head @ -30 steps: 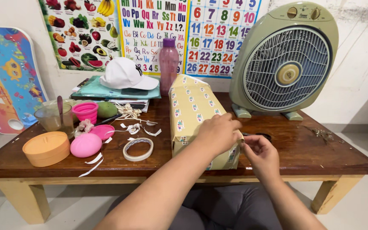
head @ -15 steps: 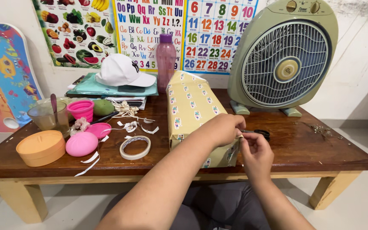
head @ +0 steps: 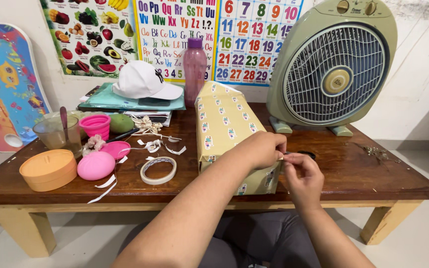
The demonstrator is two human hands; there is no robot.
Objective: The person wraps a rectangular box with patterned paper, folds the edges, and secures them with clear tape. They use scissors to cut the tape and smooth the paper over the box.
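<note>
Lying lengthwise at frame centre on the table (head: 353, 173): box (head: 227, 131), wrapped in yellow patterned paper, far end near the bottle (head: 195, 69), near end close to the table's front edge.

Left hand (head: 260, 148): curled over the box's near right corner, pressing the paper; fingertips meeting the right hand's.
Right hand (head: 301, 176): just right of that corner, thumb and forefinger pinched together against the left fingertips; whatever is pinched too small to make out, possibly a bit of tape.

Left of the box, middle of the frame: tape roll (head: 158, 170) lying flat, near but apart; paper scraps (head: 106, 186) by the front edge; pink dome (head: 96, 165), orange round tin (head: 48, 169), glass cup (head: 57, 133), pink cup (head: 95, 126).
Upper left: white cap (head: 144, 82) on a teal folder (head: 125, 103).
Upper right: fan (head: 332, 67) at the table's back edge, well apart from the hands.
Right of the hands: bare wood out to the right edge, only small debris (head: 376, 152) towards the far corner; dark object (head: 306, 155) just behind the right hand, mostly hidden.
Bare strip between tape roll and box.
</note>
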